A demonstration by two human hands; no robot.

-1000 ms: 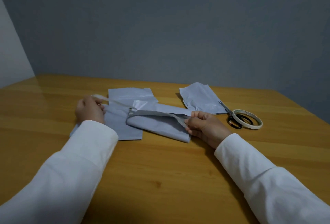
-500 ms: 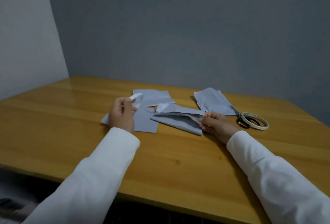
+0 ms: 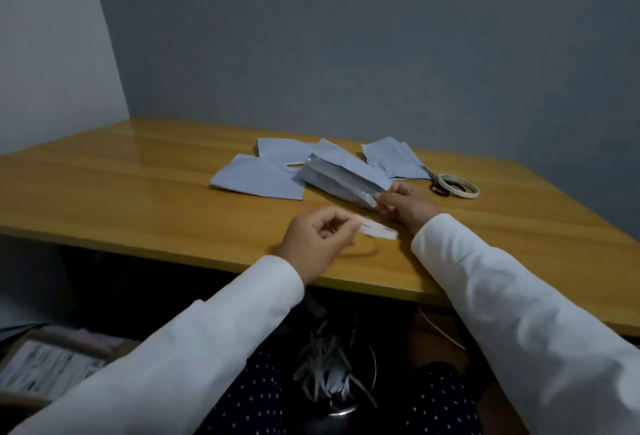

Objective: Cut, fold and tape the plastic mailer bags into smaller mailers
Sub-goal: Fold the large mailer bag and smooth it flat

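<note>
- The left hand [image 3: 317, 239] hovers above the near part of the table, fingers curled, thumb and forefinger pinching one end of a thin white strip [image 3: 377, 229]. The strip sticks out to the right, pale and flat, like a peeled backing liner.
- The right hand [image 3: 407, 206] pinches the near end of a folded mailer [image 3: 341, 181] between thumb and curled fingers, holding that end slightly off the wood.
- The folded mailer is a long, narrow packet of grey plastic with a dull sheen and sharp creases. It runs diagonally away from the right hand toward the middle of the table.
- Both arms wear white sleeves [image 3: 519, 313].
- Behind the folded mailer, several flat light-grey mailer pieces [image 3: 258, 176] lie overlapping on the table, smooth and matte, with straight cut edges.
- Another crumpled grey piece [image 3: 394, 157] lies farther right.
- A roll of tape [image 3: 457, 186], a pale ring lying flat, sits at the right, resting on black-handled scissors [image 3: 437, 185].
- The wooden table [image 3: 138, 192] is glossy orange-brown with visible grain.
- Below the table edge, a dark bin [image 3: 332, 386] holds a tangle of pale strips, between knees in dark dotted fabric.
</note>
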